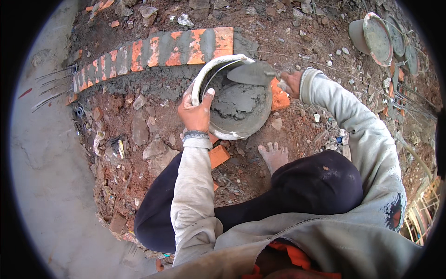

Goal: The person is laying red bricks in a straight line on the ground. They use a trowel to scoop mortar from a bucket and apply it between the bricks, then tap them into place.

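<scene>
My left hand (197,111) grips the rim of a round bucket (227,135), thumb over the edge. Wet grey mortar (239,102) lies inside the bucket. On the right, my right hand (291,84) is closed round the handle of a trowel, most of which its fingers hide. The mortar-smeared trowel blade (251,73) reaches over the bucket's far right part, above the mortar. Just beyond the bucket runs a course of orange bricks (224,41) with grey mortar between them.
Several buckets (378,39) lie at the far right. An orange brick (218,156) rests near the bucket, by my bare foot (274,157). Thin steel rods (55,81) stick out at the left over a grey concrete surface (46,153). A string (297,56) stretches across the rubble.
</scene>
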### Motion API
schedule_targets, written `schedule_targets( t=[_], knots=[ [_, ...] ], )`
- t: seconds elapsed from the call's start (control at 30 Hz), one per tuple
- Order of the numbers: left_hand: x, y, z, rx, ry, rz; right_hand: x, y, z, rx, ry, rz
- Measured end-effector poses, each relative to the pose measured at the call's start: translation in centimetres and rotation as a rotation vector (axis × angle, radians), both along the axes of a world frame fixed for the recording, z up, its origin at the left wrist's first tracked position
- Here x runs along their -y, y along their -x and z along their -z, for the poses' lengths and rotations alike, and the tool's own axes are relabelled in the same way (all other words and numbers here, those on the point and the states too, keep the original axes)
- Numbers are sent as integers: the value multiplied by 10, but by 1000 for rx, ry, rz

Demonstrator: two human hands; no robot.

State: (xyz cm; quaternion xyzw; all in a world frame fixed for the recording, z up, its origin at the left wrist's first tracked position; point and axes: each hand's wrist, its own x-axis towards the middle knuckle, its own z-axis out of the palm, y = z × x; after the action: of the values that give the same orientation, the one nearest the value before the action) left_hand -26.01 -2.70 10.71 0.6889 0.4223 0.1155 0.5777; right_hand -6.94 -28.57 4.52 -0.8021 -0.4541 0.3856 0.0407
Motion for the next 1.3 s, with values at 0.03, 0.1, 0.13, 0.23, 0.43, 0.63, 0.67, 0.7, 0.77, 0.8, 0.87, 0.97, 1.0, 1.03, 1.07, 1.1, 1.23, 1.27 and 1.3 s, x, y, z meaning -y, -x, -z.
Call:
schedule_targets(
  t=[0.03, 0.1, 0.13, 0.23, 0.43, 0.63, 0.67, 0.7, 0.77, 0.8, 0.87, 0.97, 1.0, 1.03, 1.07, 1.1, 1.23, 1.27, 1.3],
  knots=[
    [2, -1, 1, 105, 118, -51, 4, 2, 3, 72, 68, 18],
    [2, -3, 2, 113, 138, -89, 5, 21, 11, -49, 38, 24],
    [4, -3, 3, 157, 136, -95, -3, 41, 17, -126, 75, -58],
    [9, -5, 5, 116, 82, -152, -17, 99, 24, -284, 8, -37],
    [12, -3, 6, 93, 31, -129, -24, 100, 11, -466, -122, -58],
    [11, -2, 6, 126, 9, -102, -23, 99, -16, 20, -234, -41],
    [11, -2, 6, 115, -18, -103, -21, 106, -20, 3, -246, -16],
    [11, -2, 5, 101, 19, -115, -21, 112, -22, -124, -154, -43],
    [11, -3, 5, 108, 90, -140, -25, 114, -22, -272, 50, -78],
    [10, -2, 4, 109, 89, -111, -28, 108, -20, -278, 80, -116],
    [9, -2, 2, 99, 65, -93, -31, 84, -14, -142, 73, -116],
    [7, 5, -2, 21, 54, -93, -24, 37, -5, 1, 3, -72],
    [4, 2, -1, 48, 37, -109, -15, 26, -4, 60, -44, -43],
    [2, 1, 0, 66, 24, -117, -7, 20, -2, 119, -87, -20],
    [1, 2, 0, 77, 23, -135, -7, 20, 4, 137, -90, -3],
    [0, 2, 2, 98, 68, -139, 1, 26, 8, 117, -51, -12],
    [8, -2, 6, 74, 22, -178, -19, 66, 42, -34, 22, -111],
    [8, -2, 6, 68, -29, -154, -19, 78, 45, -74, 19, -126],
    [9, -2, 5, 47, -45, -163, -21, 89, 48, -112, 19, -135]
  ],
)
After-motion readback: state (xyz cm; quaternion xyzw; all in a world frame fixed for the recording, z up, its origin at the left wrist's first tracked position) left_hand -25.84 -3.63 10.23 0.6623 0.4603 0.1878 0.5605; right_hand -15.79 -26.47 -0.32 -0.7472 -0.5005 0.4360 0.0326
